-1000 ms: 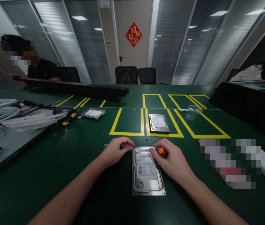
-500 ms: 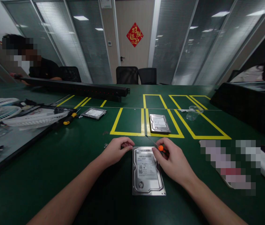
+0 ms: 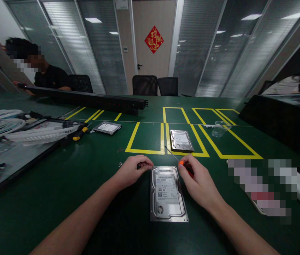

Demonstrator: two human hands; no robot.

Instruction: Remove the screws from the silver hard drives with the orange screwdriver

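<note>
A silver hard drive [image 3: 168, 193] with a white label lies flat on the green table before me. My left hand [image 3: 134, 170] is closed in a pinch at the drive's far left corner; what its fingertips hold, if anything, is too small to make out. A screwdriver [image 3: 181, 163] with an orange handle is gripped in my right hand [image 3: 199, 180], beside the drive's far right corner. Its thin shaft points away and to the left, its tip clear of the drive. Small screws [image 3: 121, 164] lie just left of my left hand.
Beyond are a second hard drive [image 3: 181, 140] on yellow tape markings and a third drive [image 3: 107, 128] near a yellow-black screwdriver [image 3: 80, 134]. A clear plastic cup [image 3: 219, 130] stands to the right. White fan parts [image 3: 42, 134] lie left. A person [image 3: 51, 76] sits behind a long black bar [image 3: 91, 98].
My right hand has shifted a little right, off the drive's edge, and the screwdriver's tip has risen slightly. My left hand stays at the corner. The drive has hardly moved.
</note>
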